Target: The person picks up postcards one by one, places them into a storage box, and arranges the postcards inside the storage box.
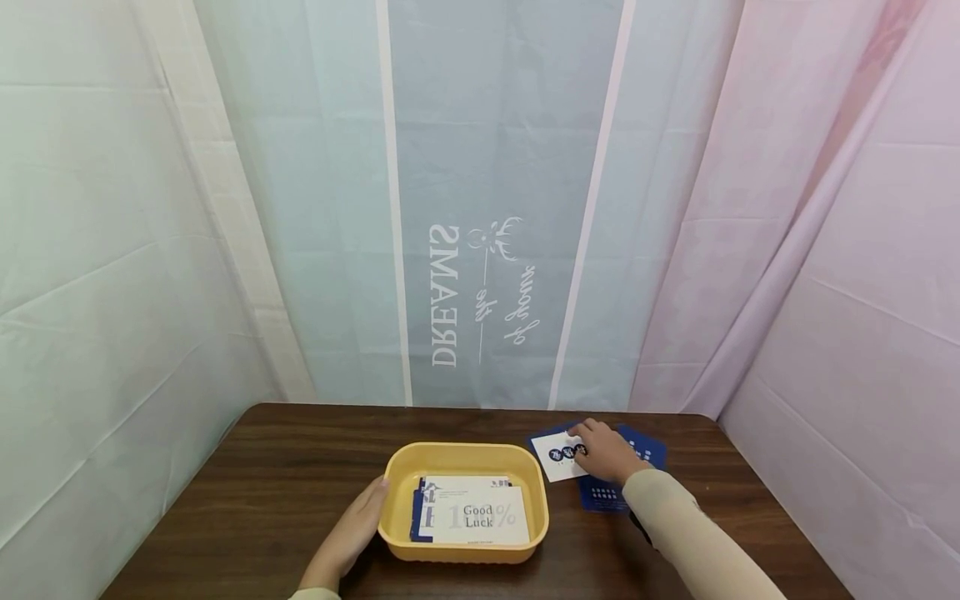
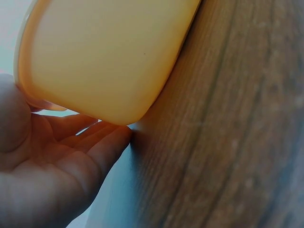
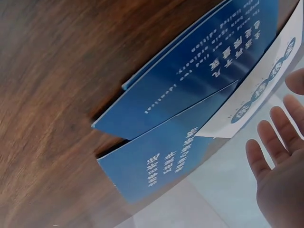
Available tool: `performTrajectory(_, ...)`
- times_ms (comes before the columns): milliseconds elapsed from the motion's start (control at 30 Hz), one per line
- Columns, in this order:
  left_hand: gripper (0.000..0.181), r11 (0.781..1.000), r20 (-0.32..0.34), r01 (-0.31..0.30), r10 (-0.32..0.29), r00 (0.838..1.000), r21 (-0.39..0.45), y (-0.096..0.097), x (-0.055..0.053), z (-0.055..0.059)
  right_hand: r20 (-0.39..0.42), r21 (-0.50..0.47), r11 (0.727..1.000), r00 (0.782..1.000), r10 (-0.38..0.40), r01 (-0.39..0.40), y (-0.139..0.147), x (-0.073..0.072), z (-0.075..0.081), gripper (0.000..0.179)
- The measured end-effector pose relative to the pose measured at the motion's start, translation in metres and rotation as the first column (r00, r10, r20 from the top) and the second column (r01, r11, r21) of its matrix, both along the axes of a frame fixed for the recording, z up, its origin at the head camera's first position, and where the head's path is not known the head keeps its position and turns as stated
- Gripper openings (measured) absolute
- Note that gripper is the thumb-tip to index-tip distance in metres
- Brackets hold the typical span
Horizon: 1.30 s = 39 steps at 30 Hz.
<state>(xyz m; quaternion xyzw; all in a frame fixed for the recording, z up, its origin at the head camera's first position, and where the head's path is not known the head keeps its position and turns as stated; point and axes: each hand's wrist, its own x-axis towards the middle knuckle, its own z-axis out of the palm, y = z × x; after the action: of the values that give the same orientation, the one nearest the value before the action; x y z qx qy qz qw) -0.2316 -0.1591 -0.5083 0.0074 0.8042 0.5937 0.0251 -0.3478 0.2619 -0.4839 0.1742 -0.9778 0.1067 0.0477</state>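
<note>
A yellow plastic basin (image 1: 463, 557) stands on the table, holding several cards; the top white card (image 1: 489, 533) reads "Good Luck". My left hand (image 1: 358, 527) rests along the outside of its left wall, thumb near the rim; up close, the fingers (image 2: 107, 145) touch the wall fairly straight. To the right, my right hand (image 1: 603, 450) reaches over a white card (image 1: 553, 468) with dark round marks. Its fingers (image 3: 280, 133) are spread and loosely bent beside that card. Blue cards (image 3: 147, 166) with white print lie under and around it; the hand covers some of them.
The dark wooden table (image 1: 300, 475) has its far edge against a hanging cloth (image 1: 495, 167) with printed lettering. Pale cloth walls (image 1: 112, 292) stand at left and right.
</note>
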Motion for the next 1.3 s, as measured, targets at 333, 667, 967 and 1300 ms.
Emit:
performTrajectory(333, 0.073, 1.000, 0.006, -0.003, 0.003, 1.000, 0.005, 0.000, -0.001, -0.002, 0.028, 0.040, 0.999, 0.999, -0.030, 0.029, 0.000, -0.008, -0.012, 0.047)
performTrajectory(667, 0.072, 1.000, -0.008, 0.004, -0.003, 1.000, 0.016, -0.001, -0.001, -0.004, 0.137, 0.100, 0.994, 0.989, -0.054, 0.040, -0.003, -0.008, -0.008, 0.054)
performTrajectory(967, 0.075, 1.000, 0.002, 0.002, -0.002, 1.000, 0.012, -0.001, -0.001, -0.005, 0.139, 0.159, 0.987, 0.989, -0.039, 0.016, 0.004, -0.006, -0.001, 0.068)
performTrajectory(1300, 0.075, 1.000, -0.003, 0.013, -0.013, 1.000, 0.018, -0.002, -0.002, -0.007, 0.229, 0.197, 0.980, 0.973, -0.027, -0.020, 0.010, -0.007, 0.008, 0.096)
